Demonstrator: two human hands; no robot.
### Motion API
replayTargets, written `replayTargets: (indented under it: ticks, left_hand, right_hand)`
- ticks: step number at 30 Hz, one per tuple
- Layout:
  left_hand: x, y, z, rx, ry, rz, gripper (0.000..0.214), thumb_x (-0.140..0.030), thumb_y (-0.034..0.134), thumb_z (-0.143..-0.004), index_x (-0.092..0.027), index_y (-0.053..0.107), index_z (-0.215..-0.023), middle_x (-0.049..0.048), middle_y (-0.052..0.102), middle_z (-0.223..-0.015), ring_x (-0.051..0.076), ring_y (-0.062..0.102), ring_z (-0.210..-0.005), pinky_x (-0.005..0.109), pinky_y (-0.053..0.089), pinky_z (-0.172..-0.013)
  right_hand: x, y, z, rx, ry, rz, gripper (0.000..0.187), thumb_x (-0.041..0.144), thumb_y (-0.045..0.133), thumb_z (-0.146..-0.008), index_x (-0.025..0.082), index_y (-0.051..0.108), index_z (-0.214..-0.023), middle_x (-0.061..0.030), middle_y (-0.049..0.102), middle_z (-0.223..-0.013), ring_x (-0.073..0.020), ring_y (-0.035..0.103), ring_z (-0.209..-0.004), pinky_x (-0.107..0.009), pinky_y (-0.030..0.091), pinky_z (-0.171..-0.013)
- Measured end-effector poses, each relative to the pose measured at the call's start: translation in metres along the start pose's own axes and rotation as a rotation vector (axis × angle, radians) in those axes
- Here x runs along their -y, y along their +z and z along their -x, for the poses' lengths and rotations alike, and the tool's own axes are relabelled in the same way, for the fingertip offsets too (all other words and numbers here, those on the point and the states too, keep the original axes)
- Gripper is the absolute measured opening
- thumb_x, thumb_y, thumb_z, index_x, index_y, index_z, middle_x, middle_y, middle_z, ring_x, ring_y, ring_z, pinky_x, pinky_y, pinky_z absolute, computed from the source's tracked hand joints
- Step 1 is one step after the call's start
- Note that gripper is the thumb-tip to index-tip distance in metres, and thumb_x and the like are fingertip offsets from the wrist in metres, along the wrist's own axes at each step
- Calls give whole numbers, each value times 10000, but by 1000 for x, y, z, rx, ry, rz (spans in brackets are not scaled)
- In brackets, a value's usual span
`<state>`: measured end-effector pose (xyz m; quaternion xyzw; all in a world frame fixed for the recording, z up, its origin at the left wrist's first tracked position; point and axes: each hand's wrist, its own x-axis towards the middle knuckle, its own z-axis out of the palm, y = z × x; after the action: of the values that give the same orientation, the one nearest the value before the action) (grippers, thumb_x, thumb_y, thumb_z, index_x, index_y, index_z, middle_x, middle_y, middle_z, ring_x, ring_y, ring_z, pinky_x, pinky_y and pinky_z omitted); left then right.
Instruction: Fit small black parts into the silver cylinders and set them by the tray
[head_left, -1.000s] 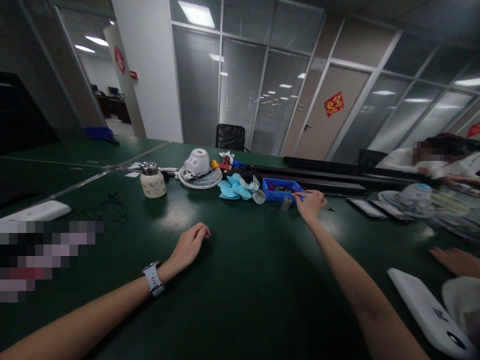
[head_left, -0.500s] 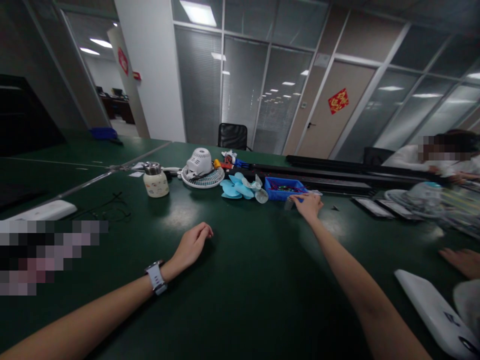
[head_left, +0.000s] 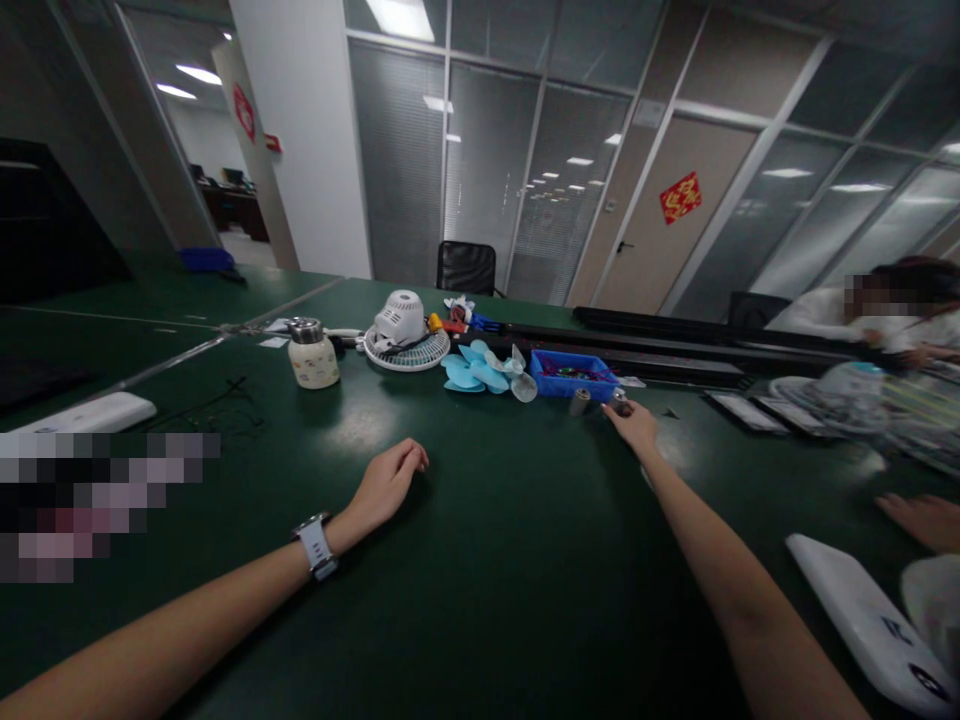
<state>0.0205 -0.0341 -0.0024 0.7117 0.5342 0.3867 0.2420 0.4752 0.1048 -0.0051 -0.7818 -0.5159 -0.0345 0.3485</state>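
Observation:
My right hand (head_left: 636, 428) reaches far over the green table, its thumb and fingers closed around a small metal cylinder (head_left: 619, 398) at the right front corner of a blue bin (head_left: 574, 384). A second small metal cylinder (head_left: 580, 402) stands upright just left of that hand, in front of the bin. Colourful thin pieces lie inside the bin. My left hand (head_left: 388, 482), with a watch (head_left: 316, 547) on the wrist, rests on the table with fingers curled in and nothing visible in them.
Left of the bin lie light-blue fan blades (head_left: 480, 368) and a white fan part (head_left: 405, 330) on its round grille. A cream bottle (head_left: 313, 354) stands further left. Long black bars (head_left: 675, 345) run behind the bin. A white device (head_left: 862, 610) and another person's hand (head_left: 919, 518) are at right.
My right hand has let go of the left cylinder, which now stands by the bin, and shifted slightly right to the other cylinder. My left hand has stayed in place.

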Motion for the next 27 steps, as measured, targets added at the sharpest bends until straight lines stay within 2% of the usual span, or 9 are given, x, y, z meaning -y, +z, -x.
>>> replayTargets:
  ticks: [4,7,9,11,14,17,21,23,27]
  left_hand:
    - [-1,0,1,-18,30,-14,365,-375,348,-968,-193,615,-797,28,677,-755,202,657,-727,298,491,-663]
    - [-6,1,3,-24,86,-18,297,-397,433,-955,-191,641,-909,42,694,-822,209,650,-742,318,503,-678]
    - [-13,2,5,-26,140,-16,250,-394,522,-922,-201,643,-1024,63,705,-958,228,649,-845,349,515,-751]
    - [-22,2,9,-25,197,-12,279,-381,584,-895,-220,627,-1119,76,686,-1115,249,631,-994,394,507,-864]
    - [-35,2,16,-22,315,-25,341,-349,612,-894,-237,591,-1215,76,665,-1225,261,608,-1119,446,474,-972]
    - [-41,1,22,-24,387,-39,377,-306,598,-915,-244,542,-1283,75,672,-1247,251,634,-1121,431,501,-953]
    - [-37,1,19,-16,341,-11,426,-283,591,-925,-254,482,-1336,51,737,-1129,229,688,-1040,374,554,-860]
    - [-34,2,17,-24,358,-40,369,-267,613,-908,-246,542,-1270,52,745,-1102,225,702,-991,367,564,-833]
    - [-30,5,15,-36,422,-91,186,-225,626,-883,-230,662,-1065,65,711,-1183,224,685,-994,402,541,-888]
  right_hand:
    - [17,-6,17,-101,-5,-35,539,588,563,-777,102,696,-970,-183,719,-897,-316,635,-866,-426,429,-792]
    - [44,-13,54,-134,-128,-76,549,630,568,-771,137,695,-976,-136,723,-931,-292,625,-936,-446,374,-927]
    - [71,-18,89,-78,-301,-136,503,641,626,-733,204,700,-971,-65,731,-952,-246,629,-954,-418,347,-984]
    - [102,-22,126,77,-637,-290,446,590,654,-756,236,690,-1025,-50,726,-1032,-242,629,-994,-457,304,-1031]
    - [143,-23,173,240,-875,-395,360,515,692,-766,278,689,-1036,-31,727,-1058,-241,623,-1039,-481,264,-1060]
    - [165,-22,199,306,-939,-428,326,432,720,-761,277,689,-1046,-25,736,-1031,-230,625,-1043,-465,273,-1053]
    - [170,-18,210,340,-960,-426,299,409,707,-777,261,696,-1037,-22,745,-969,-219,628,-1027,-461,275,-1046]
    - [168,-17,212,367,-957,-408,292,421,691,-791,267,696,-1039,-23,745,-959,-221,626,-1023,-466,275,-1045]
    - [164,-15,214,372,-931,-415,312,447,700,-777,267,699,-1032,-23,744,-968,-215,632,-995,-458,284,-1040]
